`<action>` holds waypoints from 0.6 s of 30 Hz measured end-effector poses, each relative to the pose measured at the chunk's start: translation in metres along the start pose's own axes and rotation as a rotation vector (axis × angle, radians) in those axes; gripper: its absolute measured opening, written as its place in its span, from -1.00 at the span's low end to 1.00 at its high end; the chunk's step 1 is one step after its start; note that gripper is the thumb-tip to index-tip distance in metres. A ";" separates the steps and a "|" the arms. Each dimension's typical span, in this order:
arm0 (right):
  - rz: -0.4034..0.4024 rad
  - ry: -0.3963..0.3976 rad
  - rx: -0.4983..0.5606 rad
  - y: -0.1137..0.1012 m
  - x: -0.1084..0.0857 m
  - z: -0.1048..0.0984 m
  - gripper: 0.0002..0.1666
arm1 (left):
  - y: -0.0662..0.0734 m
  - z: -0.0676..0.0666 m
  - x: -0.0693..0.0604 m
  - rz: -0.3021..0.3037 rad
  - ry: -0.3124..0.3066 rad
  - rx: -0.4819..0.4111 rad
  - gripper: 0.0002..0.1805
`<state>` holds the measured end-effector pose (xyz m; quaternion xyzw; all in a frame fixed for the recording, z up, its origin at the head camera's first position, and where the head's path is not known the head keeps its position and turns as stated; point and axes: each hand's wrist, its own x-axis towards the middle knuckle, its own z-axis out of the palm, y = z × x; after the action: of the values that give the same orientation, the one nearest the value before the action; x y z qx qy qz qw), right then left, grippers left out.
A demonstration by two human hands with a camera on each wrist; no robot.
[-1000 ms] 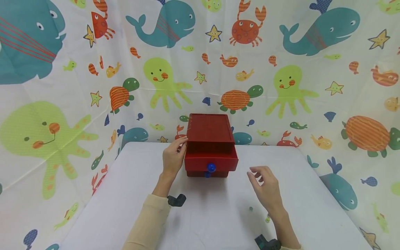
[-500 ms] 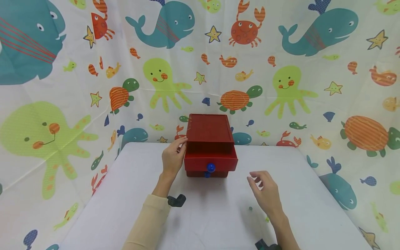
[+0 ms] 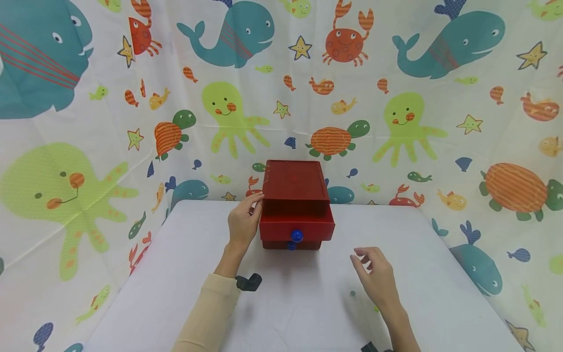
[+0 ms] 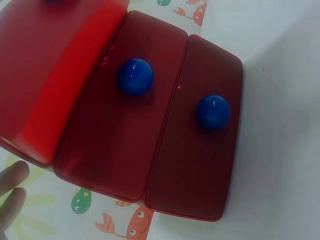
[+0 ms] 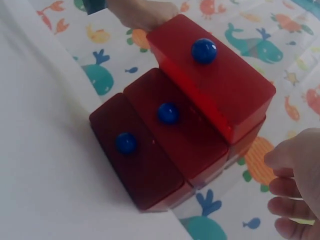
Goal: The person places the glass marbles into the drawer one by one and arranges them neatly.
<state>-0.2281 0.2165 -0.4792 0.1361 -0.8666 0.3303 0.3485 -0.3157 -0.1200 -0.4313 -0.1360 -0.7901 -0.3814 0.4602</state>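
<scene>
A red cabinet [image 3: 293,180] with three drawers and blue knobs stands at the back of the table; its top drawer [image 3: 281,231] is pulled out, the two lower ones [image 4: 117,125] [image 4: 195,150] are closed. My left hand [image 3: 243,222] rests its fingertips on the cabinet's left side near the top. To the right of the cabinet and nearer the front, my right hand [image 3: 376,276] is held above the table, fingers loosely bent, nothing in them. In the right wrist view the right hand [image 5: 297,185] appears at the right edge, apart from the cabinet.
A small green piece [image 3: 353,293] lies on the white table [image 3: 281,313], left of the right forearm. Beside that forearm is a yellow-green piece [image 3: 376,309], partly hidden. A curtain [image 3: 264,132] printed with sea animals hangs behind and at both sides.
My right hand has moved slightly down and toward the front of the table. The left hand and the pulled-out drawer have stayed put.
</scene>
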 end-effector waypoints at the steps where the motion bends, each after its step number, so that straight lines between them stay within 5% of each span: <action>1: -0.002 0.000 0.000 0.001 -0.001 0.000 -0.76 | 0.000 0.000 0.000 -0.001 0.000 0.000 -0.77; 18: 0.007 -0.024 -0.027 0.014 -0.016 0.001 -0.76 | -0.002 0.002 -0.001 -0.002 0.012 0.017 -0.77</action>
<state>-0.2239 0.2267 -0.4971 0.1321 -0.8755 0.3181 0.3388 -0.3176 -0.1200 -0.4336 -0.1291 -0.7906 -0.3761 0.4657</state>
